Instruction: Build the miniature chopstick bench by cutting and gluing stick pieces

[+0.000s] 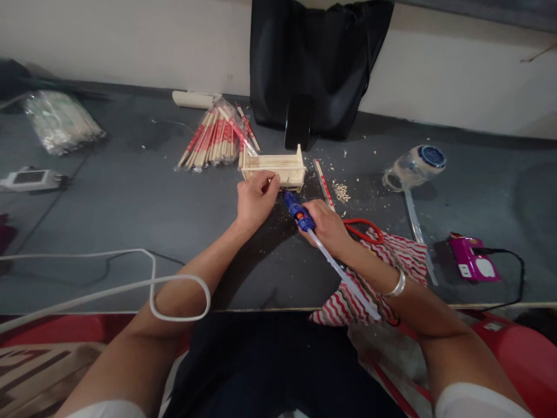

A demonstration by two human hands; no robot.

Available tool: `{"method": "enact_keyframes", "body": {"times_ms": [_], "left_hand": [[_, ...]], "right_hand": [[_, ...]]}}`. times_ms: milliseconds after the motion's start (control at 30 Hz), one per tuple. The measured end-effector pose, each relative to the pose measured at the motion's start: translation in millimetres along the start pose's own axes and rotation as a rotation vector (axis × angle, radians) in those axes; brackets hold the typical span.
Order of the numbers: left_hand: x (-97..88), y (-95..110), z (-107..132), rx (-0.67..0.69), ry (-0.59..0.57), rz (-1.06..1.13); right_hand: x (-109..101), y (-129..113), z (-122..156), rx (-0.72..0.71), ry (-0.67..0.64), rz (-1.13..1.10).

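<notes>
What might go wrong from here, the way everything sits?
The left hand is close to the tip of the blue glue gun in the right hand; if hot, it could burn. A nudge from the gun might knock the small wooden frame. The long glue stick sticking out behind might also snag the striped cloth.

Dim, diffuse light falls on the dark worktop (143, 217), with soft shadow pooled between the forearms. Small glints mark the plastic packet (63, 122) and bracelet (397, 283). Detail on the stick model (281, 161) looks slightly soft; wide-angle distortion stretches the edges.
</notes>
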State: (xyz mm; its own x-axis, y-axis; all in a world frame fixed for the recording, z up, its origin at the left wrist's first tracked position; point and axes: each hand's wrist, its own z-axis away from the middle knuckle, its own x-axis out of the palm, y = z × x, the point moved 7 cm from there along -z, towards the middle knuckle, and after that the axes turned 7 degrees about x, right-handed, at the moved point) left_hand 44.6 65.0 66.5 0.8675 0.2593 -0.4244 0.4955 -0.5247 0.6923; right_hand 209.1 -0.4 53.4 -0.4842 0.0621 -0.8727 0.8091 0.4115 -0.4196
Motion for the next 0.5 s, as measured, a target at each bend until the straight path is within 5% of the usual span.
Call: {"method": "enact_keyframes", "body": {"times_ms": [500], "left_hand": [[5.7,-7.3,1.2,-0.026,-0.013,0.041]], "right_hand": [[-1.3,-0.9,-6.9,-0.014,0.006,0.045]]}}
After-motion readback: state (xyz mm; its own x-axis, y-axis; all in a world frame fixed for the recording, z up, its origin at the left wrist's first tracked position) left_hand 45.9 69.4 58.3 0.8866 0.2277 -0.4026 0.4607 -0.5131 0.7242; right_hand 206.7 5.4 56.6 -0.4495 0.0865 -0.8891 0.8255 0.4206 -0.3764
